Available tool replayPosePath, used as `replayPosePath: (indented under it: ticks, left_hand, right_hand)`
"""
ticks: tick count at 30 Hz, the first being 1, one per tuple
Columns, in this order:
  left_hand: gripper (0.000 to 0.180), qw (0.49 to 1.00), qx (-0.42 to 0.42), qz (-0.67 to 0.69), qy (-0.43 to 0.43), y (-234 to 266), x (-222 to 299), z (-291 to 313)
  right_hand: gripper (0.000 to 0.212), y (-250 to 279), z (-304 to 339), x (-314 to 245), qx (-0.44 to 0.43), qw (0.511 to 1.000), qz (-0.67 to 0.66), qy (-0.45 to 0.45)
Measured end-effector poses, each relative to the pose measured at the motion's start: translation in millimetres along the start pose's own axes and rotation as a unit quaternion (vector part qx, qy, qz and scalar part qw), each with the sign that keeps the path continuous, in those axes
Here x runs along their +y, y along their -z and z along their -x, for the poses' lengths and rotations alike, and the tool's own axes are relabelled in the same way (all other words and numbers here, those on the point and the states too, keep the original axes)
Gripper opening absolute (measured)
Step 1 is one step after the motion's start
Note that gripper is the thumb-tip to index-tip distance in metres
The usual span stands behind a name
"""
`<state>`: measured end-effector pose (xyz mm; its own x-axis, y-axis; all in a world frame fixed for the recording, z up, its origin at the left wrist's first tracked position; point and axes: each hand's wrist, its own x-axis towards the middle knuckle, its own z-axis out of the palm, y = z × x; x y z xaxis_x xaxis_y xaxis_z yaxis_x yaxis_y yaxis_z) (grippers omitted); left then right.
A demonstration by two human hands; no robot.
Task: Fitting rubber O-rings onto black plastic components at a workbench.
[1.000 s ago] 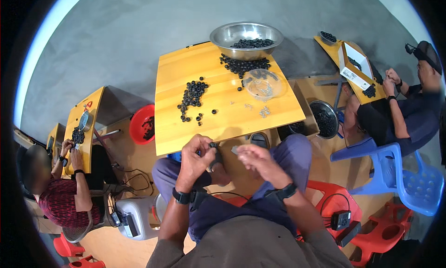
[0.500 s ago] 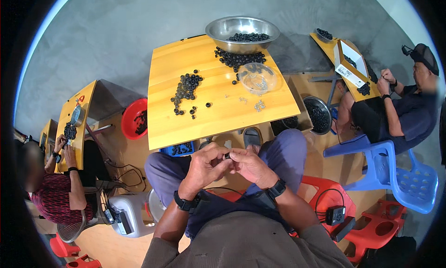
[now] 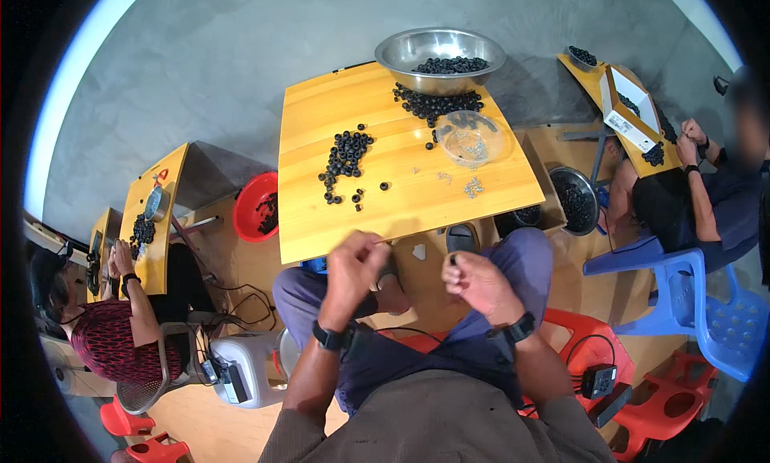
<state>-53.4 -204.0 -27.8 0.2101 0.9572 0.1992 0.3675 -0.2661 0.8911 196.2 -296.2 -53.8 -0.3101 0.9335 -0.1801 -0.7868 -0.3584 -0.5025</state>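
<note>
My left hand (image 3: pixel 354 269) is just off the table's front edge, thumb and forefinger pinched together; whatever they hold is too small to make out. Over my right thigh, my right hand (image 3: pixel 483 285) is closed, with a small black round part (image 3: pixel 453 260) showing at its fingertips. In front of me on the wooden table (image 3: pixel 321 230) lies a loose group of black ring-like parts (image 3: pixel 348 154). Beside a clear plastic tub (image 3: pixel 468 140) with small metal pieces in it is a little heap of similar silvery pieces (image 3: pixel 473 188).
A steel bowl (image 3: pixel 439 60) of black parts stands at the table's back right, a pile (image 3: pixel 437 104) spilling before it. On the floor are a red basin (image 3: pixel 258 208) and a metal bowl (image 3: pixel 574 200). Two people work at side tables; a blue chair (image 3: pixel 682 295) stands right.
My hands, together at the small black part before, have moved apart: the left toward the table edge, the right rightward with the part. The whole view has shifted slightly.
</note>
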Motion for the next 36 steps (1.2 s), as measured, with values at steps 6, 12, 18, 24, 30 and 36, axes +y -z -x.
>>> replayPosePath:
  ticks: [6, 12, 18, 24, 30, 36]
  left_hand:
    - [0.022, 0.967, 0.109, -0.229, -0.026, 13.1, -34.7, -61.1]
    - [0.023, 0.952, 0.106, -0.288, -0.025, -2.8, -45.8, -73.2]
    - [0.016, 0.950, 0.107, -0.290, -0.042, -6.9, -39.9, -71.7]
    - [0.020, 0.958, 0.059, -0.254, -0.117, -52.2, 2.2, -96.6]
    - [0.017, 0.958, -0.036, -0.234, -0.164, -105.5, 25.9, -132.3]
    - [0.019, 0.950, -0.100, -0.262, -0.139, -139.1, 25.0, -134.3]
  right_hand:
    - [0.024, 40.1, 15.6, -40.3, 0.045, 0.993, -0.059, 0.093]
    - [0.023, 50.2, 21.9, -43.6, 0.038, 0.992, -0.035, 0.119]
    - [0.024, 60.7, 32.4, -69.7, 0.002, 0.977, -0.063, 0.202]
    - [0.029, 67.8, 23.3, -72.9, -0.042, 0.977, -0.044, 0.207]
    - [0.026, 72.2, 23.5, -76.9, -0.071, 0.976, -0.065, 0.193]
    - [0.032, 78.4, 32.6, -82.5, -0.067, 0.975, -0.067, 0.203]
